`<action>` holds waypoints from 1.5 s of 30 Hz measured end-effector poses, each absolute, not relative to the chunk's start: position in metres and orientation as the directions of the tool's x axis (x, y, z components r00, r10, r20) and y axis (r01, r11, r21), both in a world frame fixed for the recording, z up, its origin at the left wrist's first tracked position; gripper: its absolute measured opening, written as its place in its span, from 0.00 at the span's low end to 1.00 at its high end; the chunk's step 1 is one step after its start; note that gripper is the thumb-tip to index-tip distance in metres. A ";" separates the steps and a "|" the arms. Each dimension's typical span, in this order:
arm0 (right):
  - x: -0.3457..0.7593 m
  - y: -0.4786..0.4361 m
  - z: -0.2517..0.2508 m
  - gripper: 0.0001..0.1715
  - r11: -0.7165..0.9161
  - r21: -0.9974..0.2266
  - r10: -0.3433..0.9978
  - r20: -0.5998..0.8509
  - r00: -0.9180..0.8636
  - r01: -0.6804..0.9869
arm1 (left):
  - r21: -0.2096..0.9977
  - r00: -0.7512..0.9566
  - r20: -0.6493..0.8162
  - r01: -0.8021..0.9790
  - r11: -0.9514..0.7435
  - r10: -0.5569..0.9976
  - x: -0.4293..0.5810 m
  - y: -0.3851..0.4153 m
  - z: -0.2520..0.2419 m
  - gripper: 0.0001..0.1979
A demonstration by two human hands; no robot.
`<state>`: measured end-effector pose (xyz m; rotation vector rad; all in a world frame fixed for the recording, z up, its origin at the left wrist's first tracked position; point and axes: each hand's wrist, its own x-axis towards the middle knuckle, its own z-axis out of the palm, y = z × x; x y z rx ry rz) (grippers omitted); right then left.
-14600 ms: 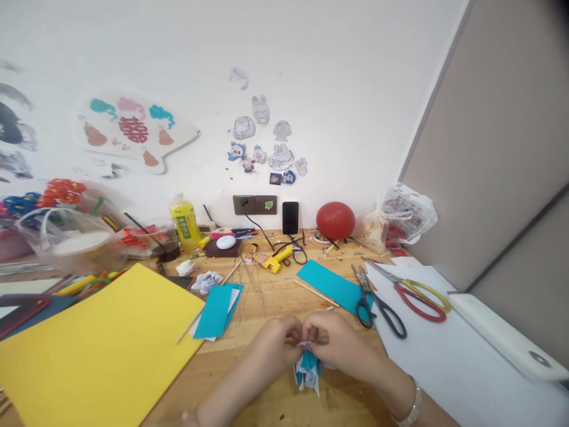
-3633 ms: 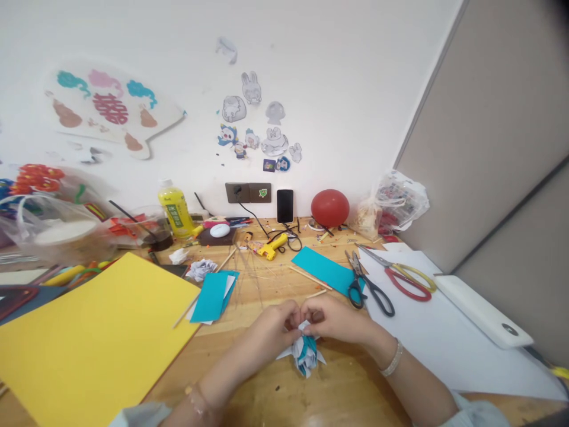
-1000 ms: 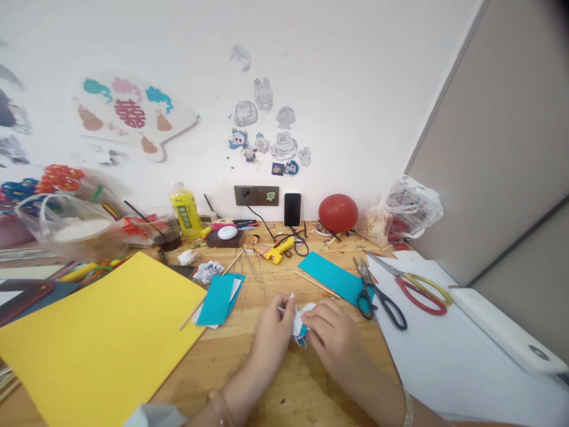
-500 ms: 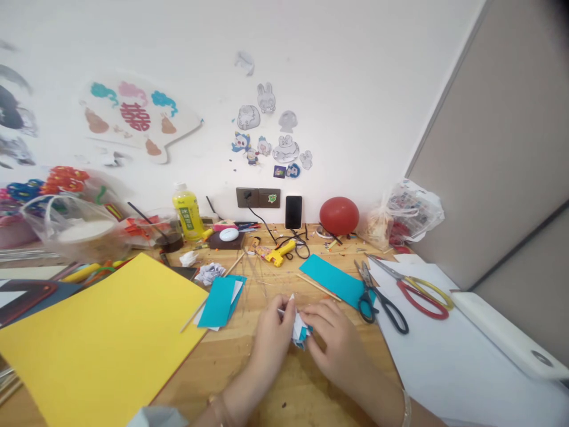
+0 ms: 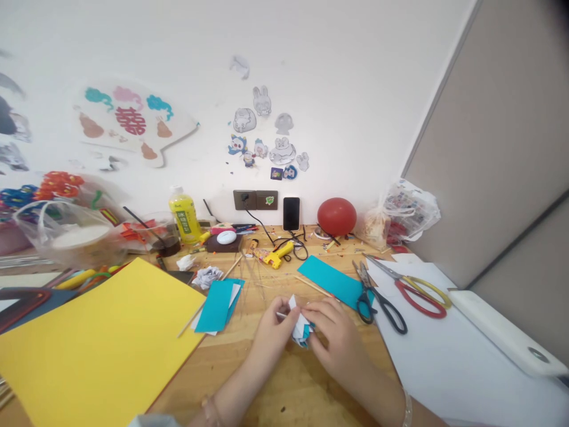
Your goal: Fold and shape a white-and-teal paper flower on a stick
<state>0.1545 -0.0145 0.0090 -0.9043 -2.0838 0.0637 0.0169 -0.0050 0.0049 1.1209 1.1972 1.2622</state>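
Observation:
Between my hands is a small folded paper piece (image 5: 301,330) in white and teal, with a white point sticking up at its top. My left hand (image 5: 275,326) is closed on its left side, thumb over the front. A thin pale stick seems to poke out near the left fingers; how it joins the paper is hidden. My right hand (image 5: 331,332) pinches the right edge of the same piece with bent fingers. Teal and white paper rectangles (image 5: 216,305) lie to the left, and a longer teal strip (image 5: 331,279) lies beyond my right hand.
A yellow sheet (image 5: 102,338) covers the left of the wooden table. Black scissors (image 5: 377,302) and red-and-yellow-handled scissors (image 5: 420,290) lie right, by white paper (image 5: 462,356). Behind are a yellow glue gun (image 5: 278,255), a phone (image 5: 291,213), a red balloon (image 5: 336,216) and a bottle (image 5: 184,216).
Both hands stay on the folded paper with only slight finger shifts; more of its white upper point shows now. The whole view has shifted slightly.

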 end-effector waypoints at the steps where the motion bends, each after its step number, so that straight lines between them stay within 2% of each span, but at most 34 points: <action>1: 0.155 -0.014 0.009 0.20 0.741 -0.342 0.617 0.686 -0.387 0.578 | 0.997 -0.045 -0.020 -0.070 0.017 0.999 0.017 -0.005 0.006 0.12; 10: 0.157 -0.017 0.017 0.24 0.749 -0.303 0.611 0.661 -0.437 0.590 | 0.987 0.054 -0.075 -0.141 0.082 0.996 0.014 -0.013 0.012 0.10; 12: 0.156 -0.017 0.018 0.25 0.760 -0.290 0.603 0.647 -0.466 0.581 | 0.996 0.045 -0.028 -0.081 0.031 0.999 0.015 -0.012 0.009 0.12; 15: 0.155 -0.016 0.015 0.25 0.771 -0.293 0.595 0.649 -0.474 0.566 | 0.993 0.018 0.050 0.110 -0.052 0.999 0.016 -0.008 0.004 0.14; 18: 0.153 -0.015 0.010 0.23 0.780 -0.316 0.593 0.646 -0.480 0.540 | 0.973 -0.024 0.076 0.221 -0.068 0.997 0.015 -0.006 0.000 0.15; 27: 0.153 -0.015 0.005 0.22 0.804 -0.322 0.574 0.644 -0.507 0.500 | 0.954 -0.054 0.101 0.290 -0.082 0.993 0.016 -0.007 -0.002 0.15; 33: 0.153 -0.017 0.007 0.22 0.777 -0.386 0.621 0.601 -0.502 0.498 | 0.943 -0.019 0.102 0.320 -0.091 0.995 0.015 -0.007 0.000 0.15; 40: 0.151 -0.019 0.003 0.20 0.787 -0.414 0.610 0.632 -0.478 0.457 | 0.931 -0.032 0.093 0.356 -0.075 0.995 0.014 -0.007 -0.002 0.15; 45: 0.148 -0.021 0.005 0.23 0.753 -0.439 0.653 0.584 -0.482 0.490 | 0.930 -0.062 0.101 0.362 -0.072 0.993 0.011 -0.005 -0.004 0.15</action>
